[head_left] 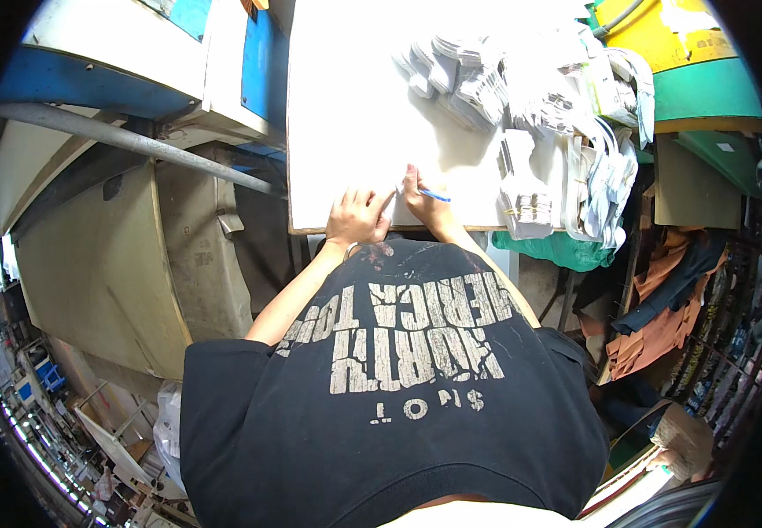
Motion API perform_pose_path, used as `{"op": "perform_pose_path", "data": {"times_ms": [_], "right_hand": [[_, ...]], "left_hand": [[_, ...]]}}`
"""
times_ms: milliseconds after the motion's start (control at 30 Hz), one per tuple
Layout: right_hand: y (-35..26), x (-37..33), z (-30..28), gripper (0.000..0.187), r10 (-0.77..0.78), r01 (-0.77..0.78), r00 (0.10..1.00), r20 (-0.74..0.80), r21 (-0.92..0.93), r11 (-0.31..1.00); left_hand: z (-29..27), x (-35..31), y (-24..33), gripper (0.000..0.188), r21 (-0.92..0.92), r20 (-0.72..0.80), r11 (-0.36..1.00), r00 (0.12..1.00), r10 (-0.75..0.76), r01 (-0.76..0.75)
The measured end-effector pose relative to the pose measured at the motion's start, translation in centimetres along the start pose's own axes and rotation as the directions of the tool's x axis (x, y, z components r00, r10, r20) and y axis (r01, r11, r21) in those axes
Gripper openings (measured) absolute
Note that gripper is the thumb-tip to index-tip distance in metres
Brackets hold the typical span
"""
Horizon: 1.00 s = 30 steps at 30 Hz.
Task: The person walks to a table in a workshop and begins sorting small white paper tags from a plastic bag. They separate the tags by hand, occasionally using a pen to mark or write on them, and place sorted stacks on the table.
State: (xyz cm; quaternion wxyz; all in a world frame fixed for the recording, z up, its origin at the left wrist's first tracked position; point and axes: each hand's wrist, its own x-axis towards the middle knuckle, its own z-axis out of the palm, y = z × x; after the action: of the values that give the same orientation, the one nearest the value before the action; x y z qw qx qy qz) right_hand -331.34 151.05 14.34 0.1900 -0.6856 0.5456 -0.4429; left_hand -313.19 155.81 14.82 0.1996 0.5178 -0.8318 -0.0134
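At the near edge of the bright white table (350, 97), my left hand (360, 216) lies with its fingers stretched out and slightly apart. Close to its right, my right hand (427, 209) is closed round a slim blue pen-like tool (434, 195), its thumb pointing away from me. A small pale piece (399, 187) shows between the two hands, but glare hides its outline. Farther right lie several stacks of flat white cut pieces (481, 91). One banded bundle of white pieces (526, 207) sits near the front edge.
A white tray (572, 189) heaped with pale strips stands at the table's right, over a green plastic bag (557, 251). A grey pipe (134, 141) runs to the table's left side beside blue and white machinery (117, 79). Yellow and green equipment (702, 88) stands at the far right.
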Motion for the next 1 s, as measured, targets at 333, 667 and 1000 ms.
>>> {"op": "perform_pose_path", "data": {"times_ms": [333,667,1000], "right_hand": [[-0.2,-0.1,0.0,0.027,0.001,-0.002,1.0,-0.023,-0.028,1.0],[0.7,-0.7,0.6,0.028,0.104,-0.101,0.994,-0.037,0.063,0.993],[0.0,-0.4,0.2,0.029,0.133,-0.128,0.99,-0.055,0.087,0.988]], "left_hand": [[-0.7,0.4,-0.2,0.055,-0.036,-0.014,0.998,0.999,0.05,-0.051],[-1.0,0.4,-0.7,0.057,-0.052,0.002,0.993,0.994,0.108,-0.108],[-1.3,0.2,-0.8,0.056,-0.073,0.06,0.993,0.993,0.101,-0.096]]}}
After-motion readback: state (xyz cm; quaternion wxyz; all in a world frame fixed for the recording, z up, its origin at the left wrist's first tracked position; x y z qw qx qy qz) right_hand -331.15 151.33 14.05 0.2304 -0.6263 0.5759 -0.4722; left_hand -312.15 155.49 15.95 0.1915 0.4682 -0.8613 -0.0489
